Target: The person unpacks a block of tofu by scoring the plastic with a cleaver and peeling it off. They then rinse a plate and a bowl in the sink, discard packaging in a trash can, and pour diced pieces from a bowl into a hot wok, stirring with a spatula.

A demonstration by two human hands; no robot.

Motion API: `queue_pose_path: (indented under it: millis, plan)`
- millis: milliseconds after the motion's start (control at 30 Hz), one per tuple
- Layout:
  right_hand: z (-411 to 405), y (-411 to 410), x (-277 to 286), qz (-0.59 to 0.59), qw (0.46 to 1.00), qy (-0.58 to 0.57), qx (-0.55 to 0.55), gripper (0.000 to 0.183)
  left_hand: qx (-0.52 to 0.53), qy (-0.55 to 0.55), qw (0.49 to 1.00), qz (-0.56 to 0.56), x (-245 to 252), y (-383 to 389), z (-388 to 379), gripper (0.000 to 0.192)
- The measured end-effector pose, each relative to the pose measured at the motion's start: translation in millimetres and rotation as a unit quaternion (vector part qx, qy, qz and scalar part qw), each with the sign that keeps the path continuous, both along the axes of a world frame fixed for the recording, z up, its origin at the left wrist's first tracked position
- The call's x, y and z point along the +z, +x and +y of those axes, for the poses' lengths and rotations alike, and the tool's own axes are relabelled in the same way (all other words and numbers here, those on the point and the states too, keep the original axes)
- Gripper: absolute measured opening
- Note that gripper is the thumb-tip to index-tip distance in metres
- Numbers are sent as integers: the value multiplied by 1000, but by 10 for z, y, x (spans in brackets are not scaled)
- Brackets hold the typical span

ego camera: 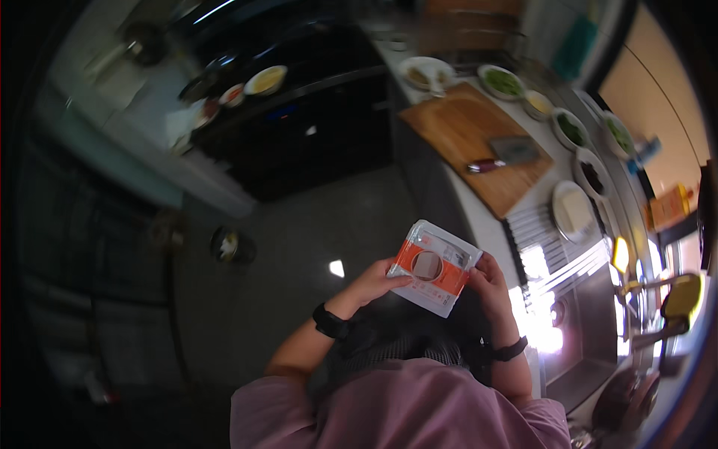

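Note:
Between both hands I hold a sealed plastic food package (432, 269) with an orange and white printed label and a small round window. My left hand (378, 283) grips its left edge, the thumb lying over the label. On the opposite edge, my right hand (488, 280) closes its fingers round the corner. The package is above the floor, close to the counter's edge. A wooden cutting board (471, 129) lies on the counter beyond it, carrying a cleaver (513, 150) with a dark red handle. A white block rests on a plate (572, 210) beside the board.
A sink (583, 331) is at the right, with a ribbed drainboard (533, 236) above it. Several bowls of chopped greens (502, 83) and other food line the counter's back. At the left are a dark oven front (303, 129) and a bin (230, 247) on the floor.

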State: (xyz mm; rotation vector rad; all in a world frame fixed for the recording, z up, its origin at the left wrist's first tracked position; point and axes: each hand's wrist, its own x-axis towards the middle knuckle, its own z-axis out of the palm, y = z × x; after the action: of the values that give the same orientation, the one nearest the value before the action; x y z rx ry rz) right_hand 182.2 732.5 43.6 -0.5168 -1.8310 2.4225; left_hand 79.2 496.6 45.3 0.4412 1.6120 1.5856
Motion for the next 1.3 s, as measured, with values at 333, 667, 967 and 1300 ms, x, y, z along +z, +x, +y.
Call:
queue_pose_path:
  millis: [333,667,967,1300]
  plan:
    - [-2828,-1203,-241,-43,959,27,279,33,503,-47,858,-92,-330,562,-3616,37]
    - [-4186,-2671,-205,-58,926,75,364,24,719,101,640,-252,-1108,335,-5413,29]
    - [-5419,-4394,-231,-65,935,55,344,13,735,41,605,-304,-1642,-796,-6501,33]
    - [-6774,-4688,-1100,-180,899,188,351,17,723,87,588,-351,-3194,-2309,-7860,28]
